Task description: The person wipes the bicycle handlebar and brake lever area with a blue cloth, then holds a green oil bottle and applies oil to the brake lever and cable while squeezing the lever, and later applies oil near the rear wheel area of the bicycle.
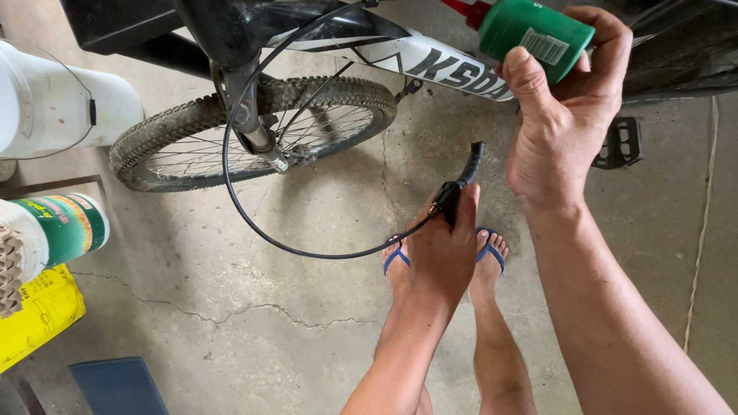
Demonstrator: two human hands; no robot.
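The left hand [444,250] is closed around a black brake lever [460,187] just below the middle of the frame, fingers wrapped on its body. The lever's long axis runs up and slightly right, with its curved blade tip pointing toward the bike frame [430,60] above. From its lower end a black cable [254,207] leaves to the left, sweeps in a wide loop and climbs past the fork [257,127] of the front wheel [192,138] at upper left.

The right hand [565,115], upper right, is clamped on a green bottle [534,31] lying nearly level, its red nozzle [465,9] pointing left and slightly up, well above the lever.

The nozzle isn't over the lever's cable end, so a squeeze now would likely send liquid onto the bike frame or down to the concrete floor [254,323], close to the sandalled feet [400,257], where it could be slippery. The slack loop could also catch in the spokes if the lever is tugged.
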